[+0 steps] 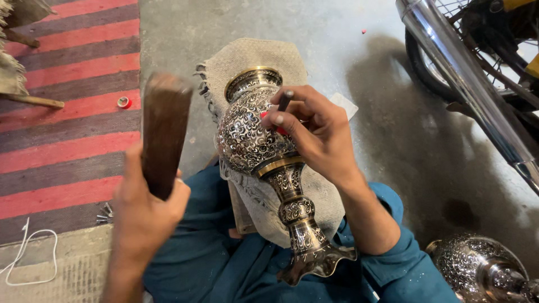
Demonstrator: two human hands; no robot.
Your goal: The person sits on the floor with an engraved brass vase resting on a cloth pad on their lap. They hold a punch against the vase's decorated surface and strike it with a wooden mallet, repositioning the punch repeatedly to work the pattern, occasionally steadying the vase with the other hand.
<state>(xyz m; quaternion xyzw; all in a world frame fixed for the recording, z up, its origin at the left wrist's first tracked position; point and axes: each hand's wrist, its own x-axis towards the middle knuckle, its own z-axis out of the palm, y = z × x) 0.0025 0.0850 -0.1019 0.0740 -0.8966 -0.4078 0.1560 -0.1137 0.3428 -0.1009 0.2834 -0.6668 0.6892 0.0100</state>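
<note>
Second vase — cut off at the edge.

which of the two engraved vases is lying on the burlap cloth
The engraved vase under the right hand, resting on the burlap cloth; the other vase sits at bottom right.

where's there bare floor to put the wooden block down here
Bare concrete floor lies beyond the vase, between the striped rug and the motorcycle wheel. The rug is mostly open too, past a small red cap. It is crowded at the lap: vase on cloth, left hand with the wooden block, right hand, a second vase.
</note>
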